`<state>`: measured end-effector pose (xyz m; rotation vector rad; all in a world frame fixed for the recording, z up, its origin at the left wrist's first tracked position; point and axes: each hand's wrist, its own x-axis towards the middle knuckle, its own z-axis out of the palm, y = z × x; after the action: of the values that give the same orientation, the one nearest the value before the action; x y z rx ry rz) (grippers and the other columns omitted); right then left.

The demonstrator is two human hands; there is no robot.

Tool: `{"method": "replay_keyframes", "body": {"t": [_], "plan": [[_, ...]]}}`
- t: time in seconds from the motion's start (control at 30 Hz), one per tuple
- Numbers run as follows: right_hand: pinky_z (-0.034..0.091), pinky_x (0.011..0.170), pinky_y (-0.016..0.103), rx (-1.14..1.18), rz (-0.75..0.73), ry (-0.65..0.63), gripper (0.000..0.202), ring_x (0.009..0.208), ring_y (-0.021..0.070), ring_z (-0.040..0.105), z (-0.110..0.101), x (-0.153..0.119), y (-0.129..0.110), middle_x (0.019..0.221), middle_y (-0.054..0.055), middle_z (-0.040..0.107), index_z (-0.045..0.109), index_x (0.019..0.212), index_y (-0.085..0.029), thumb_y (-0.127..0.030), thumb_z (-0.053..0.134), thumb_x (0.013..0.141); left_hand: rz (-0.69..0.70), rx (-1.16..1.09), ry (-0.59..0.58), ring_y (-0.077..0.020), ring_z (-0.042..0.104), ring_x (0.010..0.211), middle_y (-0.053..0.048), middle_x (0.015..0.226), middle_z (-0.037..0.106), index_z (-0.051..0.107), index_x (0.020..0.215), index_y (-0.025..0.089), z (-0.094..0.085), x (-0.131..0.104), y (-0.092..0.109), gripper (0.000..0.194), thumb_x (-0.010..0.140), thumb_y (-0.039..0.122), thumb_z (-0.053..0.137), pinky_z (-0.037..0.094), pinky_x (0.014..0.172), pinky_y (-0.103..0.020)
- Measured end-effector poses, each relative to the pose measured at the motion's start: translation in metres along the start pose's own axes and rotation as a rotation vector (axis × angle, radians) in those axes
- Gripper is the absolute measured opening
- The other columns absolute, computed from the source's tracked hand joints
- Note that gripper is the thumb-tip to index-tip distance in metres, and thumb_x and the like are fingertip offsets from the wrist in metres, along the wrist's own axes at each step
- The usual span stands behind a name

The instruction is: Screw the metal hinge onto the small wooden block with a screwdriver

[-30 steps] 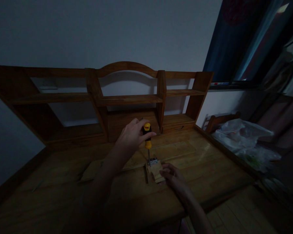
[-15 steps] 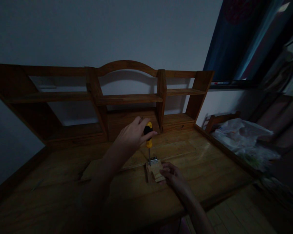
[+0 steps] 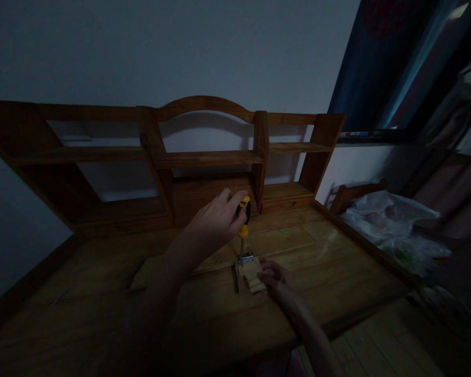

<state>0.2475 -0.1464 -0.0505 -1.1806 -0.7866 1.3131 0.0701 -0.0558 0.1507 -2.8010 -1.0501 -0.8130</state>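
My left hand (image 3: 223, 214) is closed round the yellow and black handle of a screwdriver (image 3: 243, 230), held upright. The screwdriver's tip meets a small metal hinge (image 3: 247, 257) at the far edge of a small wooden block (image 3: 253, 275). With its fingers bent, my right hand (image 3: 278, 283) grips the block's right side. The block lies on the wooden desk (image 3: 337, 272). Any screw under the tip is too small to make out.
A wooden shelf unit (image 3: 208, 158) stands along the back of the desk. Flat wooden pieces (image 3: 147, 272) lie left of the block, partly behind my left arm. Plastic bags (image 3: 388, 214) sit beyond the desk's right edge.
My left hand has shifted slightly right on the screwdriver handle, its thumb now curled round it. The screwdriver leans a little more to the right. My right hand and the block stay put.
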Motion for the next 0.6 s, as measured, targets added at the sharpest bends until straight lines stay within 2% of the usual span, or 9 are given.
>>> {"method": "replay_keyframes", "body": {"t": [0.17,0.3,0.47,0.6], "plan": [[0.054,0.056,0.030,0.082,0.020,-0.006,0.034,0.066,0.0185,0.064,0.001,0.000,-0.001,0.073,-0.002,0.065,0.059,0.084,-0.022,-0.038,0.080,0.063,-0.059,0.083,0.028,-0.0194,0.061,0.082,-0.008,0.105,0.057,0.054,0.123,0.018,0.001,0.005,0.000,0.038,0.094,0.043,0.049,0.049,0.078,-0.032],[0.055,0.058,0.032,0.094,0.024,-0.010,0.033,0.068,0.0190,0.065,0.002,-0.002,-0.002,0.072,-0.003,0.065,0.059,0.084,-0.022,-0.037,0.080,0.064,-0.028,0.055,0.006,-0.0197,0.061,0.086,-0.008,0.105,0.059,0.055,0.122,0.017,-0.001,0.005,-0.003,0.033,0.095,0.035,0.047,0.049,0.079,-0.032],[0.056,0.059,0.033,0.087,0.015,-0.016,0.031,0.070,0.0197,0.066,0.001,-0.001,0.000,0.074,-0.002,0.065,0.060,0.086,-0.022,-0.036,0.079,0.066,0.023,-0.051,-0.032,-0.0208,0.059,0.105,-0.010,0.119,0.058,0.046,0.133,0.015,-0.009,-0.002,-0.002,0.045,0.088,0.015,0.045,0.046,0.093,-0.033],[0.054,0.058,0.031,0.077,0.022,-0.009,0.031,0.067,0.0183,0.065,0.001,-0.002,-0.001,0.071,-0.003,0.065,0.060,0.085,-0.022,-0.037,0.079,0.066,0.006,-0.050,-0.039,-0.0215,0.060,0.098,-0.007,0.105,0.063,0.053,0.120,0.017,-0.010,-0.002,-0.001,0.029,0.093,0.025,0.045,0.047,0.088,-0.034]]}}
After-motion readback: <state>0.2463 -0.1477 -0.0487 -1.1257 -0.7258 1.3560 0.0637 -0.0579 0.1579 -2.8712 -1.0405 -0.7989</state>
